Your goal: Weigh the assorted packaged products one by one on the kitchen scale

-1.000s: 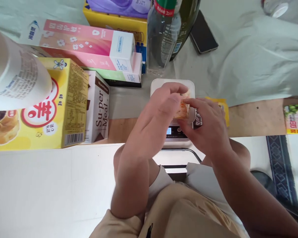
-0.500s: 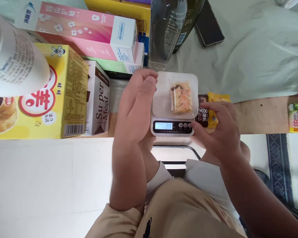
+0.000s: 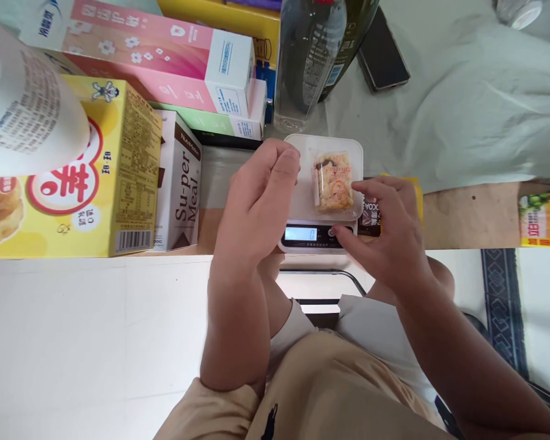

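A white kitchen scale (image 3: 305,211) with a lit display (image 3: 301,234) sits near the table's front edge. The display appears to read 0. On its plate lies a wrapped snack bar (image 3: 333,183), pale and puffed, in clear film with red print. My left hand (image 3: 261,195) is closed at the scale's left edge, thumb against curled fingers; anything inside is hidden. My right hand (image 3: 389,229) is open at the right side. Its thumb tip is at the scale's buttons and its index finger reaches the plate's edge beside the snack. A dark cocoa packet (image 3: 369,215) lies partly under this hand.
Left of the scale stand a Su-per Meal box (image 3: 181,183), a yellow food box (image 3: 137,171), pink boxes (image 3: 165,43) and a white bottle (image 3: 27,110). Behind are a clear bottle (image 3: 297,73) and a phone (image 3: 384,55). A colourful packet (image 3: 545,217) lies far right.
My right hand has moved left, its thumb sliding across the buttons to the one nearest the display. The reading went from about 27 to 0. My left hand has curled further.
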A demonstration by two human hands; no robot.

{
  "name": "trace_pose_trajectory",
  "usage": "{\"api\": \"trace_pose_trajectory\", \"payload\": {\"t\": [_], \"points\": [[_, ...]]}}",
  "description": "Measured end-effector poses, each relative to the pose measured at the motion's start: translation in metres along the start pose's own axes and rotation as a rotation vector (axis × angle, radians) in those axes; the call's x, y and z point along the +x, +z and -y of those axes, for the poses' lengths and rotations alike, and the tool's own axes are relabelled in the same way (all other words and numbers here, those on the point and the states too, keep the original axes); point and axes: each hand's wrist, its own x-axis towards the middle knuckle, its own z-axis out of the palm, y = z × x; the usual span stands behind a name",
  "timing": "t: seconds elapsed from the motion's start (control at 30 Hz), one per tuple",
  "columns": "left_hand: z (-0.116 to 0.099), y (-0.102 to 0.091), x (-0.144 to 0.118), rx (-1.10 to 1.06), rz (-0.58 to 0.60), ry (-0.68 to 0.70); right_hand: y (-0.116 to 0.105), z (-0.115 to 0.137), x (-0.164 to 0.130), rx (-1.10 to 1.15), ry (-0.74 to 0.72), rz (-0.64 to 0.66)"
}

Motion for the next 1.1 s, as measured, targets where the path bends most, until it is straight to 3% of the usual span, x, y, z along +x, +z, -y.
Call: {"api": "trace_pose_trajectory", "payload": {"t": [0.37, 0.53, 0.7, 0.87, 1.1], "points": [[0.002, 0.003, 0.001, 0.042, 0.035, -0.026, 0.016, 0.013, 0.014, -0.025, -0.097, 0.115], [0.001, 0.002, 0.002, 0.042, 0.031, 0.003, 0.009, 0.002, 0.015, 0.028, -0.156, -0.088], [-0.002, 0.001, 0.002, 0.022, 0.03, 0.002, -0.011, -0.039, 0.003, -0.12, -0.112, -0.233], [-0.003, 0.004, 0.003, 0.017, 0.024, -0.002, -0.018, -0.062, -0.015, -0.161, -0.046, -0.176], [0.0, 0.008, 0.005, -0.031, 0.002, 0.005, -0.009, -0.047, -0.02, -0.035, 0.005, -0.098]]}}
